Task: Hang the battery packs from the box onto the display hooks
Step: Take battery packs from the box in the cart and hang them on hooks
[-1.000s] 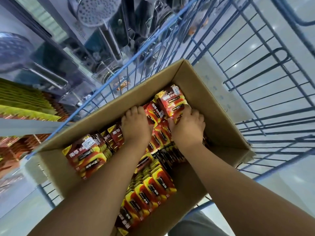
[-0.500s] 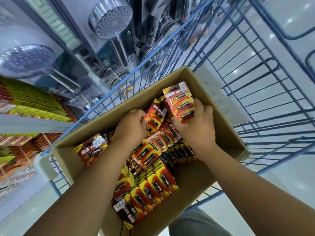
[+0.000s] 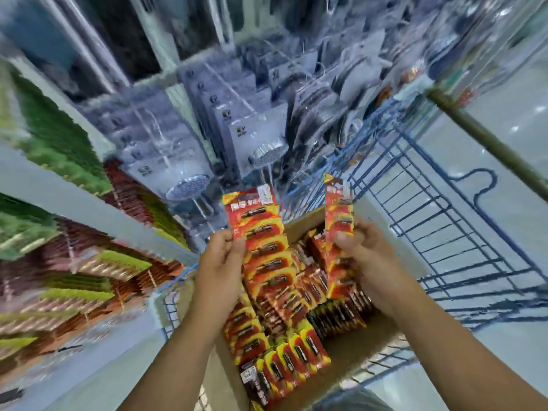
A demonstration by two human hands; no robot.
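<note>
Battery packs are held up above the box (image 3: 364, 363), one strip in each hand. A long strip (image 3: 261, 247) of linked packs is pinched at its left edge by the left hand (image 3: 221, 271), thumb on the face, fingers curled behind. A second strip (image 3: 339, 229) is gripped by the right hand (image 3: 370, 262), thumb pressed on the front, fingers wrapped round the back. Both strips have their long axis running up and away from the fingers, top ends farthest from the person, lower ends trailing down toward the loose packs (image 3: 284, 360) left in the box. The shelf display (image 3: 89, 262) with hung stock lies to the left, so the left hand is judged nearer to it; individual hooks cannot be made out through the blur. Hanging holes at the strip tops are not resolved either.

Versus half a second ago: both hands were then down in the box, the right hand lifting a pack, the left among the packs; now both strips are raised clear and the view has swung upward toward the shelving. The box sits in a blue wire cart (image 3: 444, 247).
</note>
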